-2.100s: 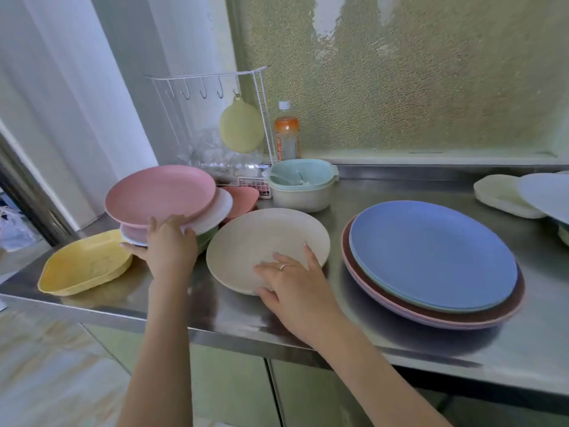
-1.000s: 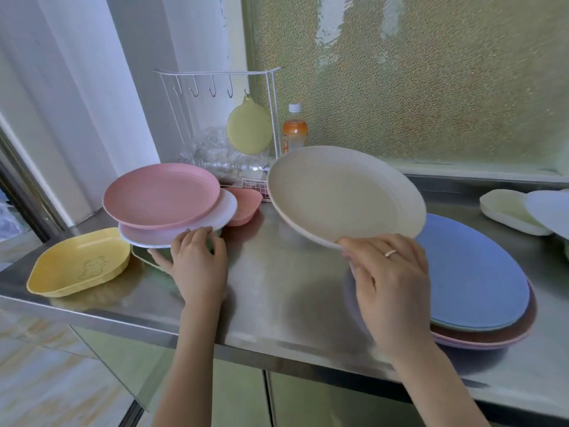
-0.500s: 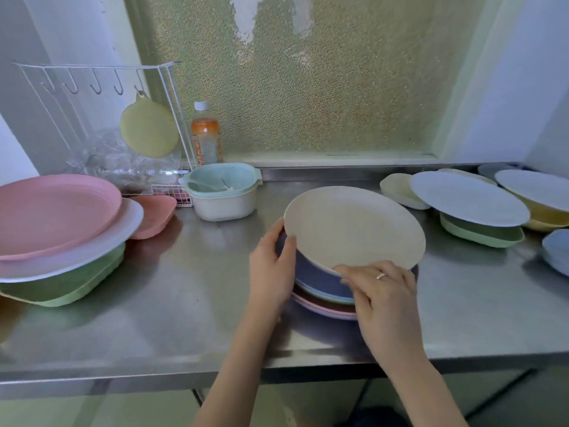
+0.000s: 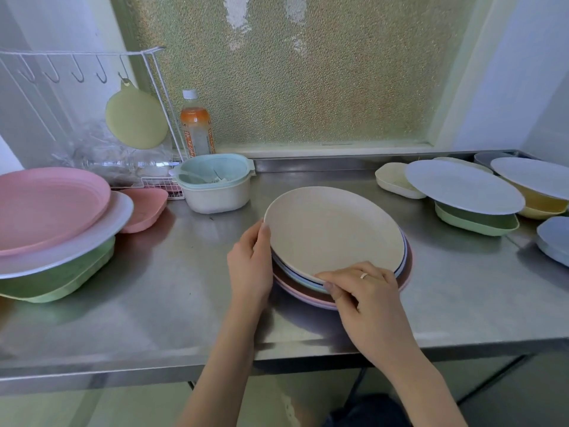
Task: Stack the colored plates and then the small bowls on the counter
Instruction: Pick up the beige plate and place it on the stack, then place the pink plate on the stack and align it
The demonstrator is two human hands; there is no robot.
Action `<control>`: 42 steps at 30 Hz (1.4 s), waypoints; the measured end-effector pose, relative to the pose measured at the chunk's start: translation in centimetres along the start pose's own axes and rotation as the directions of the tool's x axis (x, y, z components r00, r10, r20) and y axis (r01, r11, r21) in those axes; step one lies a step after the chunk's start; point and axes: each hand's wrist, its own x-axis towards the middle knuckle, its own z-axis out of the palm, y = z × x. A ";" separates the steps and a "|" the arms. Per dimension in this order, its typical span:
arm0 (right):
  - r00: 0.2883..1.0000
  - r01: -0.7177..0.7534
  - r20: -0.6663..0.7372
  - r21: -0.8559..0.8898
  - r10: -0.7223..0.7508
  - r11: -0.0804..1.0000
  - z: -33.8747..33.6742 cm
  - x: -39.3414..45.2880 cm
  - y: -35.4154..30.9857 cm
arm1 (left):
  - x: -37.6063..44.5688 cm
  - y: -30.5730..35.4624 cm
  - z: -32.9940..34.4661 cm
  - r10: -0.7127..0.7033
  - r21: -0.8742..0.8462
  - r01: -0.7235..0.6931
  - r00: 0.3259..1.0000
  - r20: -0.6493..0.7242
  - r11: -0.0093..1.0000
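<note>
A beige plate point(image 4: 332, 229) lies on top of a stack of colored plates point(image 4: 405, 266) in the middle of the steel counter point(image 4: 172, 303). My left hand point(image 4: 251, 263) holds the beige plate's left rim. My right hand point(image 4: 366, 300) pinches its near rim, thumb on top. At the left a pink plate point(image 4: 46, 208) rests on a white plate point(image 4: 92, 241) over green bowls point(image 4: 61, 278). A small pink bowl point(image 4: 144, 208) sits behind them. At the right, pale plates point(image 4: 462, 186) sit over green bowls point(image 4: 477, 220) and yellow bowls point(image 4: 542, 204).
A mint strainer bowl in a cream bowl point(image 4: 215, 186) stands at the back. Beside it are an orange drink bottle point(image 4: 196, 124) and a white wire rack point(image 4: 86, 75) with a yellow-green disc point(image 4: 135, 118) hanging. A cream dish point(image 4: 397, 180) and a blue bowl point(image 4: 554, 241) lie at the right.
My right hand lifted the beige plate from the counter and carried it right onto the blue plate's stack. My left hand left the pink stack and came to the beige plate's rim.
</note>
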 end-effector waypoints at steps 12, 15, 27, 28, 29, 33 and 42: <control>0.994 0.026 -0.104 0.053 -0.020 0.998 0.4 -0.3 -0.1 | -0.2 -0.2 0.5 0.046 0.066 -0.049 0.998 0.042 0.997; 0.994 0.030 -0.104 0.046 -0.025 0.998 0.4 -0.3 -0.1 | 0.0 -0.7 0.7 0.060 0.042 -0.063 0.995 0.074 0.997; 0.985 0.021 -0.172 0.047 -0.013 0.999 0.8 0.2 -1.1 | 0.0 -0.4 -0.9 0.073 0.077 -0.077 0.996 0.057 0.994; 0.982 0.037 -0.186 0.050 -0.027 0.998 0.9 0.5 -1.7 | 0.1 -0.1 -1.7 0.103 0.135 -0.106 0.994 0.031 0.985; 0.979 0.062 -0.198 0.055 -0.050 0.997 1.2 0.8 -2.5 | 0.3 0.1 -2.9 0.136 0.194 -0.133 0.991 -0.005 0.972; 0.964 0.207 -0.196 0.117 -0.182 0.971 2.9 2.8 -7.1 | 3.2 0.0 -9.8 0.151 0.290 -0.069 0.951 -0.270 0.954; 0.919 0.361 0.090 0.198 -0.384 0.911 11.2 8.7 -18.2 | 10.1 -3.0 -22.8 0.031 0.668 0.345 0.875 -0.482 0.659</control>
